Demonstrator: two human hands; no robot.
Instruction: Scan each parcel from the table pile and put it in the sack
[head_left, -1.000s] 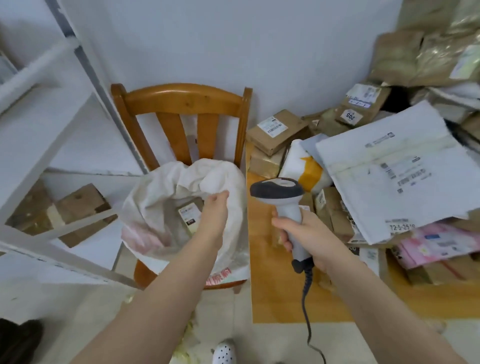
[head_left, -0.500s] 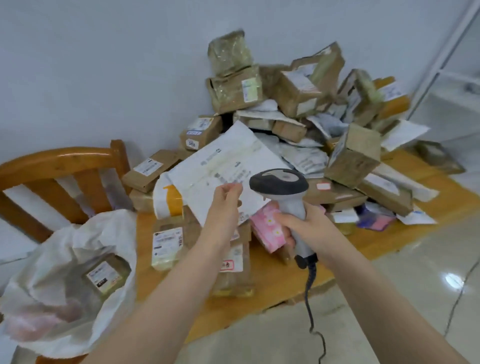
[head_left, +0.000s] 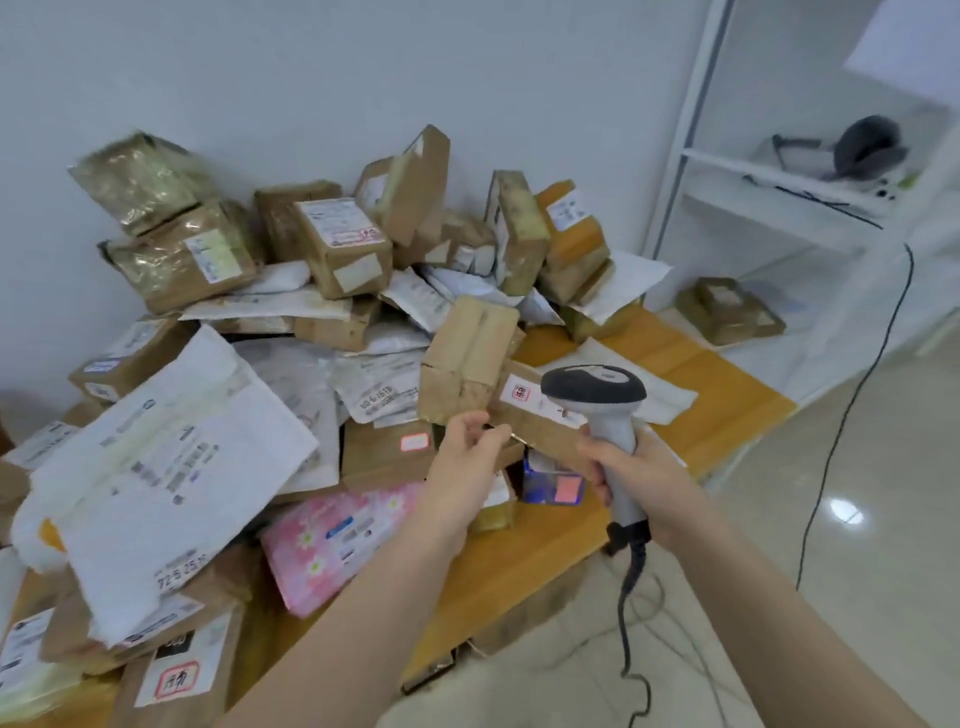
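White wall (head_left: 311, 78) behind, pale glossy floor (head_left: 857, 519) to the right, white shelving (head_left: 779, 182) in the far right corner. Against the wall, an orange-topped bench (head_left: 743, 400), bare only along its right and near edges. Heaped over the rest, the pile (head_left: 337, 249): brown cartons tilted every way, with grey and white mailers wedged between. One big white mailer (head_left: 171, 467) spread over the near left, a pink flowered packet (head_left: 332, 540) just beside it at the front. No sack in view.

At the pile's near right fringe, a tilted brown carton (head_left: 467, 353). Propped against its right side, a flat labelled box (head_left: 535, 410), probably the next parcel. Long axis running from far left down to near right, label face up. Lies straight ahead of the left grip (head_left: 462, 457), meeting its fingertips at the near left corner; right end hidden behind the scanner (head_left: 592, 387).

Left grip narrow, thumb and forefinger either side of that corner; clamped or only touching, cannot tell. Right grip (head_left: 657, 467) wrapped round the scanner handle, head close by the label, cable (head_left: 631, 597) trailing down toward the floor. Left nearer and otherwise unoccupied, so better placed for the lift. Best drawn along the box's own axis, clear of the carton leaning alongside, since likely to topple once unsupported.
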